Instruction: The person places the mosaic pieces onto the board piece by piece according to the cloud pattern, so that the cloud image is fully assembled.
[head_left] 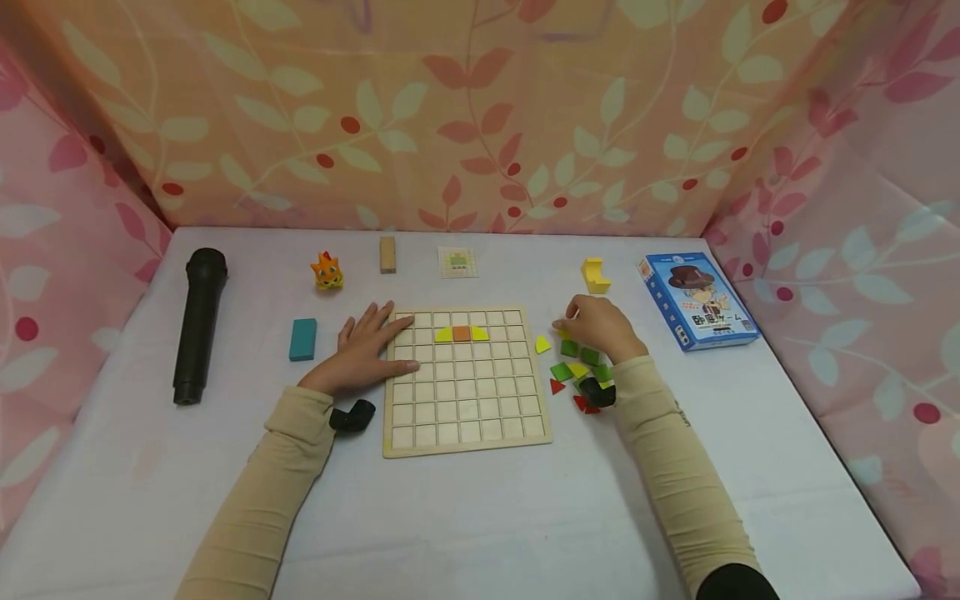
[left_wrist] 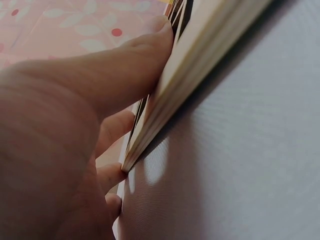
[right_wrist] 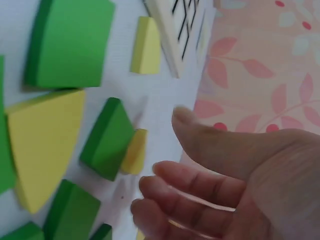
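A wooden grid board [head_left: 465,400] lies in the middle of the white table. In its second row sit an orange square [head_left: 461,333] and two yellow curved pieces. My left hand [head_left: 366,348] lies flat at the board's left edge, fingers on the frame; the left wrist view shows its thumb [left_wrist: 125,65] against the board's side [left_wrist: 200,65]. My right hand [head_left: 596,325] hovers over a loose pile of green, yellow and red pieces [head_left: 577,371] right of the board. Its fingers [right_wrist: 190,185] are loosely bent and hold nothing, close to a small yellow piece [right_wrist: 134,152] and a green one [right_wrist: 107,137].
A black microphone [head_left: 198,325] lies at the far left, with a teal block [head_left: 303,339] beside it. Along the back stand an orange toy [head_left: 327,272], a wooden block [head_left: 387,254], a small card [head_left: 457,262] and a yellow block [head_left: 595,276]. A blue box [head_left: 697,300] lies right.
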